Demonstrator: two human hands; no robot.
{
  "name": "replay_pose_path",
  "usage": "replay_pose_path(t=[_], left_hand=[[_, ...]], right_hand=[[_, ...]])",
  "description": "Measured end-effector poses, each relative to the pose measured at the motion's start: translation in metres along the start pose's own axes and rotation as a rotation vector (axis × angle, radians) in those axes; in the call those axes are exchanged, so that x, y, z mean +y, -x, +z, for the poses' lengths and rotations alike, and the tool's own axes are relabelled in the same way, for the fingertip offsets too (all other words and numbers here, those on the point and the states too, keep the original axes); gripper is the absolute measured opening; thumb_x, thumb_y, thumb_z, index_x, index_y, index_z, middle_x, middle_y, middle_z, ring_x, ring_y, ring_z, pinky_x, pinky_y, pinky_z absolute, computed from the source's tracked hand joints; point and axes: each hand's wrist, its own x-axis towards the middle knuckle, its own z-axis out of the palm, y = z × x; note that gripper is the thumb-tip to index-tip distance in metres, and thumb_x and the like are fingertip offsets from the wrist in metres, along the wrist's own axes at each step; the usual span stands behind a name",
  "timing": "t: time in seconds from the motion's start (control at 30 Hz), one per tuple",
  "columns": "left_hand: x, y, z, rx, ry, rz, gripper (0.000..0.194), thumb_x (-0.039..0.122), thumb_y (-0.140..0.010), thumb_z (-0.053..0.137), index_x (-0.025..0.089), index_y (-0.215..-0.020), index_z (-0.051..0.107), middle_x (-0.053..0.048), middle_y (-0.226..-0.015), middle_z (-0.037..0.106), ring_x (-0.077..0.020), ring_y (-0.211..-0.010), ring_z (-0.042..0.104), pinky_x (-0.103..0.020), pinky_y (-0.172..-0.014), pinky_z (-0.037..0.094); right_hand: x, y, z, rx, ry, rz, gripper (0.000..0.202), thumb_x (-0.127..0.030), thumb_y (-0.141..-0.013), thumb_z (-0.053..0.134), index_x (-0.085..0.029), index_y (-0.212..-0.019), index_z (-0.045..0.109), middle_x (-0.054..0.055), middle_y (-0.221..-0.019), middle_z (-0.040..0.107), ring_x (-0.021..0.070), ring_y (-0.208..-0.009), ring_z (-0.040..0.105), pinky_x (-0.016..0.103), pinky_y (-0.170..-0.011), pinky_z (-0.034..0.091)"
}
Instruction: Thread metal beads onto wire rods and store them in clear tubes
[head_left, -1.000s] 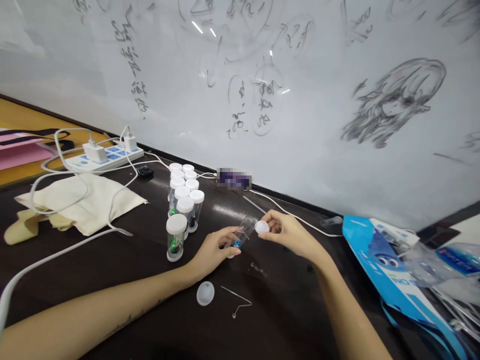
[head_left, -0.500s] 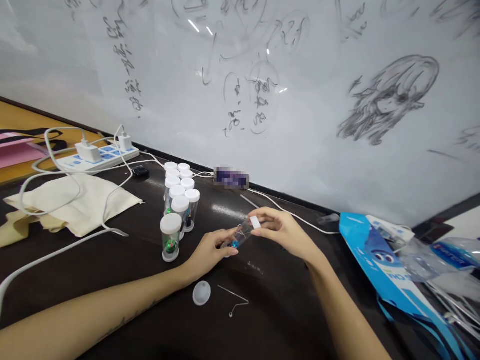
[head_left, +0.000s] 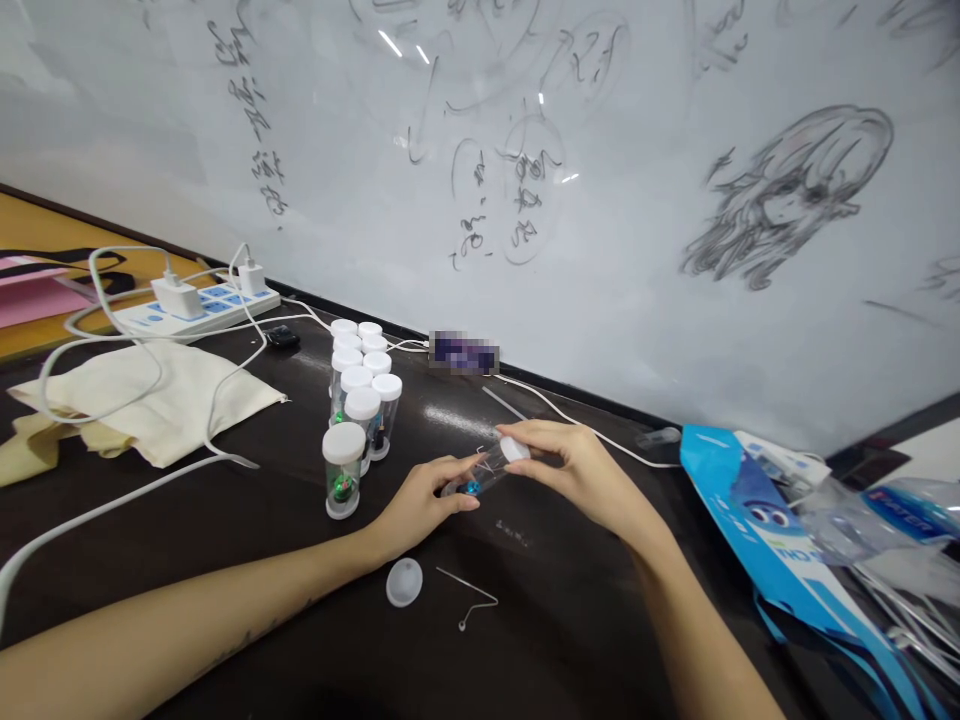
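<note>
My left hand [head_left: 424, 505] holds the lower part of a clear tube [head_left: 491, 480], which lies tilted and has a small blue item [head_left: 472, 487] and a thin white piece inside. At the tube's upper end, the fingers of my right hand [head_left: 574, 460] pinch a white cap [head_left: 514, 450]. A loose white cap [head_left: 404, 582] and a bent thin wire [head_left: 480, 601] lie on the dark table in front of my hands. Left of my left hand stands a capped tube [head_left: 343, 470] with a green item inside.
Several more capped tubes [head_left: 362, 405] stand in rows behind it. Cream cloth [head_left: 150, 395], white cables and a power strip [head_left: 217, 308] are at the left. A blue bag [head_left: 739, 520] and plastic bottle [head_left: 907, 510] lie right. A whiteboard [head_left: 615, 300] rises behind.
The cap in my right hand has turned, so its round top now faces more toward the camera. Both hands remain at the tube. The view has shifted slightly.
</note>
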Motion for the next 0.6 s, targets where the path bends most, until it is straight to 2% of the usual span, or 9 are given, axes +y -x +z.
replay_pose_path(t=[0.2, 0.33, 0.6], left_hand=[[0.0036, -0.0003, -0.0001, 0.004, -0.019, 0.008, 0.053, 0.029, -0.08, 0.07, 0.026, -0.132, 0.059, -0.001, -0.085, 0.059, -0.0174, -0.078, 0.051, -0.028, -0.077, 0.042], [0.0042, -0.0003, -0.0006, 0.001, -0.025, 0.012, 0.052, 0.028, -0.079, 0.07, 0.026, -0.13, 0.06, -0.001, -0.086, 0.06, -0.018, -0.078, 0.051, -0.029, -0.078, 0.042], [0.0, 0.0008, 0.0004, -0.004, 0.01, 0.004, 0.052, 0.029, -0.08, 0.069, 0.026, -0.131, 0.06, -0.001, -0.091, 0.061, -0.0198, -0.085, 0.055, -0.029, -0.079, 0.042]], right_hand=[[-0.0032, 0.0008, 0.0005, 0.0, 0.034, 0.005, 0.035, -0.024, -0.088, 0.067, -0.033, -0.121, 0.067, 0.0, -0.127, 0.067, 0.0276, -0.114, 0.063, 0.044, -0.097, 0.051], [-0.0054, 0.0023, -0.0001, -0.012, 0.063, -0.005, 0.035, -0.024, -0.089, 0.066, -0.032, -0.123, 0.066, 0.002, -0.128, 0.066, 0.0288, -0.117, 0.062, 0.047, -0.099, 0.05], [-0.0039, 0.002, 0.0023, -0.004, 0.069, 0.001, 0.036, -0.024, -0.09, 0.066, -0.03, -0.125, 0.065, 0.002, -0.13, 0.065, 0.0264, -0.118, 0.062, 0.04, -0.099, 0.051]])
